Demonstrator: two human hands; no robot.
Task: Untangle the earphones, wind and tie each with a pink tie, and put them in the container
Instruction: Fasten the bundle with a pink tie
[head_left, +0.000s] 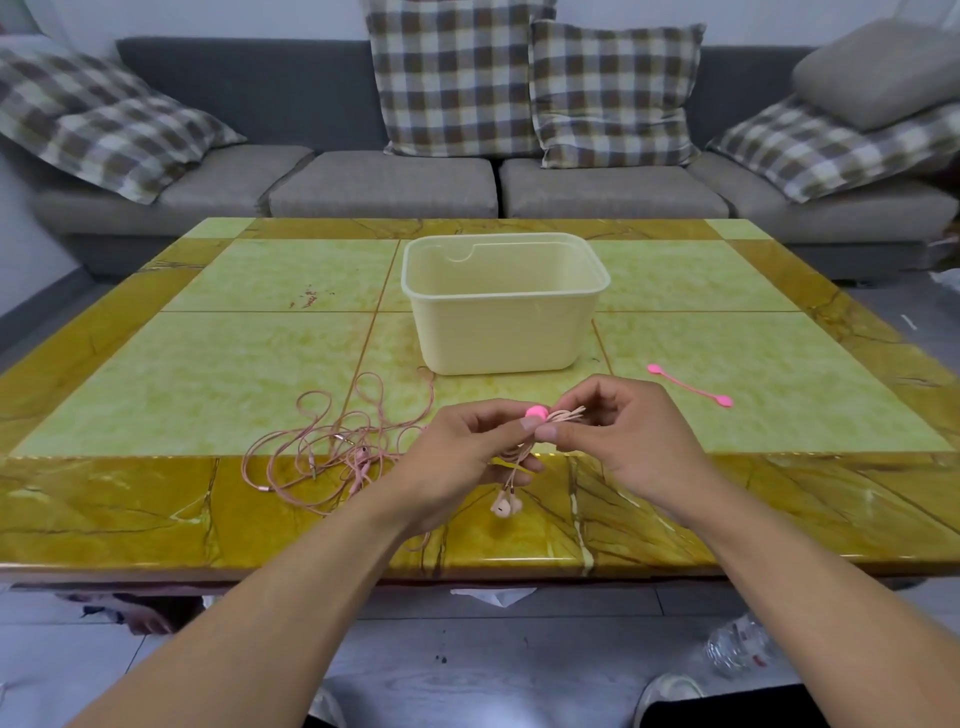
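My left hand (462, 457) and my right hand (618, 441) meet above the table's near edge and both pinch a wound bundle of pink earphone cable (566, 415). A pink tie (535, 412) shows its round end at the bundle, between my fingertips. The bundle's two earbuds (506, 504) hang below my left hand. A second pink earphone (332, 441) lies loose and looped on the table to the left. Another pink tie (691, 384) lies flat on the table to the right. The cream container (519, 343) stands open behind my hands, with nothing visible inside.
The work sits on a yellow-green marble-patterned table (234, 374). A grey sofa (384, 187) with plaid cushions runs behind it. Crumpled plastic (737, 649) lies on the floor under the table's near right.
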